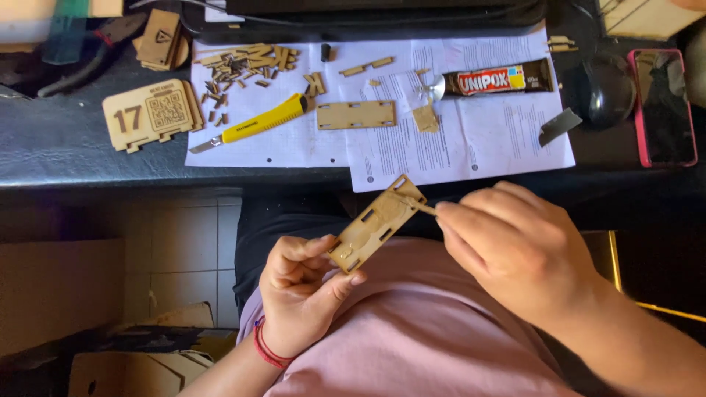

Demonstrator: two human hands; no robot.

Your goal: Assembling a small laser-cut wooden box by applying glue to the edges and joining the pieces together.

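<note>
Left hand (301,290) pinches corner of small wood plate (376,223), held over lap, below desk edge. Right hand (515,246), fingers closed on thin stick (421,206), tip touching plate's top end. Best keep plate still, dab gently, stay near slots. Glue tube (496,79) lies on paper (382,140).

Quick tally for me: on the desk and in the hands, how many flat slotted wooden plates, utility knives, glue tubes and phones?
Flat slotted wooden plates: 2, one held in the left hand, one on the paper
Yellow utility knives: 1
Glue tubes: 1
Pink-cased phones: 1
Total: 5
</note>
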